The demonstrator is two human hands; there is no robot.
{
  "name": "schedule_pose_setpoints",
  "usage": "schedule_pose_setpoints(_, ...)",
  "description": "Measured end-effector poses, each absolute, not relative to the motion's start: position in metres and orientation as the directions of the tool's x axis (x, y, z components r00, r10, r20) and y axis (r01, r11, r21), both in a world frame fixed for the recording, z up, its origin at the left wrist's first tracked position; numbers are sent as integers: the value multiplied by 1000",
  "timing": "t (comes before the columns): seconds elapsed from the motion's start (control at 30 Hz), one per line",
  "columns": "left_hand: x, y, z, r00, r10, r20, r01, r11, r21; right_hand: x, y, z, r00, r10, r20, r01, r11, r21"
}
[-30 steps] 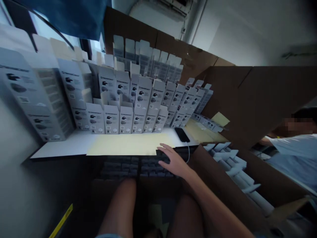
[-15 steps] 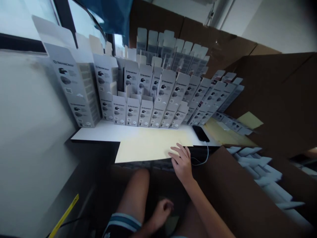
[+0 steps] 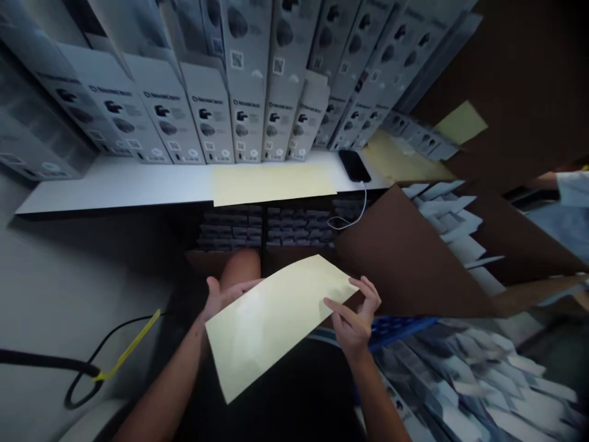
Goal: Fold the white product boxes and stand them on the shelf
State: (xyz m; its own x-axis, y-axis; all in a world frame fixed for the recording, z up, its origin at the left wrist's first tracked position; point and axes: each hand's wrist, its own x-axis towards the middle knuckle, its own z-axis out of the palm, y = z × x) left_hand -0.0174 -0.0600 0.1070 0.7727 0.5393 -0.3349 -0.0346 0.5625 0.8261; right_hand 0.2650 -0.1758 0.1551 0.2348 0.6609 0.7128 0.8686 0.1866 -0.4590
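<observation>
A pale yellow sheet (image 3: 276, 319) is tilted above my lap. My right hand (image 3: 354, 313) pinches its right end between thumb and fingers. Behind the sheet's left part lies my left hand (image 3: 225, 294), thumb raised apart and fingers stretched out, partly hidden by the paper. Another pale yellow sheet (image 3: 276, 184) lies flat on the white shelf (image 3: 115, 184), reaching its front edge. Standing upright behind it are several grey-white printed boxes (image 3: 248, 123) with open flaps.
A black phone (image 3: 354, 166) with a white cable lies on the shelf's right. Cartons of folded boxes (image 3: 460, 227) stand at right, above a blue crate (image 3: 400, 328). A yellow strip (image 3: 131, 347) hangs at lower left. Another person's sleeve (image 3: 573, 187) shows far right.
My right hand has lifted a yellow sheet off the shelf and brought it down over my lap. My left hand has risen and opened behind it. The view has tilted downward.
</observation>
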Motion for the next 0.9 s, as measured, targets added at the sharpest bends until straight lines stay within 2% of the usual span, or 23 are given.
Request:
schedule_pose_setpoints(0.07, -11, -57, 115, 845, 402, -353, 28, 625, 780, 269, -189, 151, 253, 675, 693, 859, 173, -481)
schedule_pose_setpoints(0.17, 1, -55, 126, 837, 321, -442, 249, 496, 832, 275, -204, 147, 305, 696, 650, 842, 122, -526)
schedule_pose_setpoints(0.37, 19, -62, 143, 772, 494, -401, 274, 311, 910, 288, -224, 136, 478, 693, 541, 704, 66, -707)
schedule_pose_setpoints(0.43, 22, -61, 149, 754, 535, -381, 306, 227, 925, 294, -226, 134, 584, 680, 444, 589, 21, -808)
schedule_pose_setpoints(0.53, 25, -56, 160, 772, 515, -373, 349, 148, 925, 305, -224, 133, 681, 693, 235, 359, -38, -932)
schedule_pose_setpoints(0.63, 29, -51, 169, 806, 465, -366, 367, 91, 926, 316, -218, 130, 576, 815, 54, 206, -81, -975)
schedule_pose_setpoints(0.73, 34, -47, 173, 841, 412, -350, 356, 65, 932, 321, -209, 123, 396, 915, -70, 142, -136, -980)
schedule_pose_setpoints(0.9, 35, -44, 168, 898, 338, -283, 264, 100, 959, 318, -192, 111, 321, 901, -292, -80, -282, -956)
